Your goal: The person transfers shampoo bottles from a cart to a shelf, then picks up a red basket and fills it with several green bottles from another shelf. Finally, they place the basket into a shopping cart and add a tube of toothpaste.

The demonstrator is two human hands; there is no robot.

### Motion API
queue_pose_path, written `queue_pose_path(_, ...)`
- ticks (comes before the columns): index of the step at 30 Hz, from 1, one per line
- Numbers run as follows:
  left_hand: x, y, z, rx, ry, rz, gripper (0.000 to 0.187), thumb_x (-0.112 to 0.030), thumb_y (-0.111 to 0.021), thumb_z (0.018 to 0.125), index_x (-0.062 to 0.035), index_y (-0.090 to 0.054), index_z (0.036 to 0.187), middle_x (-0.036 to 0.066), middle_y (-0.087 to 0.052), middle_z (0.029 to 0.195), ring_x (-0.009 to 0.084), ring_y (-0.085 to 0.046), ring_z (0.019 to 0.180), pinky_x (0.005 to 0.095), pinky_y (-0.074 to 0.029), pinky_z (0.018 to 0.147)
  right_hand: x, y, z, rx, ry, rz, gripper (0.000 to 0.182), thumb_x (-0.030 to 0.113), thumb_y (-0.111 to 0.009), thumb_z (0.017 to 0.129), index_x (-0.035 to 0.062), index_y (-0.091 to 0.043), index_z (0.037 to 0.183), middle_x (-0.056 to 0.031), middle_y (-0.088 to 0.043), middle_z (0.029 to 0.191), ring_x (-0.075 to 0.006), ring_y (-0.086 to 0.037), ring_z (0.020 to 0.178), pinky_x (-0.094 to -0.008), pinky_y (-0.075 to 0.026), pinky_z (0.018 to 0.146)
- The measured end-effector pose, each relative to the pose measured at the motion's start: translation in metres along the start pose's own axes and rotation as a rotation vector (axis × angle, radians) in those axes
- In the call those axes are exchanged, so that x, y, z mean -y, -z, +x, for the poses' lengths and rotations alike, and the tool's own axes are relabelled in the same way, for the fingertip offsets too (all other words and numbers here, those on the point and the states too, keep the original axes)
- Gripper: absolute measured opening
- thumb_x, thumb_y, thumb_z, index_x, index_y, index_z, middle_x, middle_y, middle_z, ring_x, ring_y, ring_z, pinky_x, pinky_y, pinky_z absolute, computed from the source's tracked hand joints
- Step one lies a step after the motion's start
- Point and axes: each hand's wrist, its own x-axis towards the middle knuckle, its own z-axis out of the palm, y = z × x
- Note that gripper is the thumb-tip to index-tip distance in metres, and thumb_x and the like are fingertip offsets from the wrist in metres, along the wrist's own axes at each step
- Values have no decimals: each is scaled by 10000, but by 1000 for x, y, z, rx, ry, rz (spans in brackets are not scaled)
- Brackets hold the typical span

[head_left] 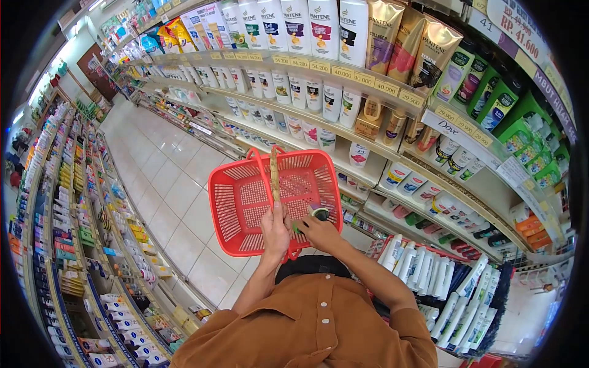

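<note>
A red plastic shopping basket [228,236] with slotted sides hangs in front of my body. Nothing lies on the part of its floor that shows. My left hand [276,230] is closed round the basket's handle [274,175], which has a tan, worn-looking wrap. Over the right side of the basket, my right hand [320,233] is closed on a small shampoo bottle [319,213] with a dark cap and bits of green and purple. My fingers hide most of that bottle.
Shelves of white shampoo bottles [296,27], gold tubes [435,55] and green dark-capped bottles [497,104] rise at the right. White tubes [423,273] fill a rack near my right elbow. Another stocked shelf [80,233] lines the left, along a tiled aisle [162,168].
</note>
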Motion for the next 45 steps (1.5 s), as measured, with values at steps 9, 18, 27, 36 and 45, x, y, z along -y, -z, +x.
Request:
queue_pose_path(9,9,3,-12,69,34,-104,390,-365,-337,1038,-109,-379,747,-56,-291,544,31,-249,422,207,-194,373,-7,-24,-7,44,-12,-38,136,42,-593,729,-12,-632,848,-141,-522,1018,-286,-592,960,-379,-533,778)
queue_pose_path(18,18,9,-8,58,50,-71,417,-424,-361,1024,-121,-396,739,-60,-304,526,33,-247,402,212,-185,357,-7,2,-16,147,-133,201,301,61,-632,758,21,-627,1056,-157,-563,1114,-334,-563,1040,-419,-482,888)
queue_pose_path(27,25,43,8,-25,138,-214,473,-548,-373,981,-122,-416,780,-76,-212,478,44,-168,341,227,-123,309,-32,257,-28,-619,-143,-181,257,-70,-585,727,16,-622,967,-138,-629,992,-337,-596,957,-400,-488,837)
queue_pose_path(36,33,70,15,-264,112,-215,433,-503,-413,984,-159,-357,726,-67,-247,488,45,-193,352,228,-117,320,-53,444,-57,-733,-329,-925,368,-110,-544,699,-8,-598,1049,-152,-579,1128,-321,-564,1066,-405,-470,890)
queue_pose_path(45,46,122,13,-472,74,-164,418,-491,-423,984,-153,-386,740,-70,-255,488,46,-195,347,230,-122,305,-98,490,-77,-571,-530,-923,451,44,-559,840,36,-482,1284,-142,-506,1299,-341,-510,1167,-397,-452,931)
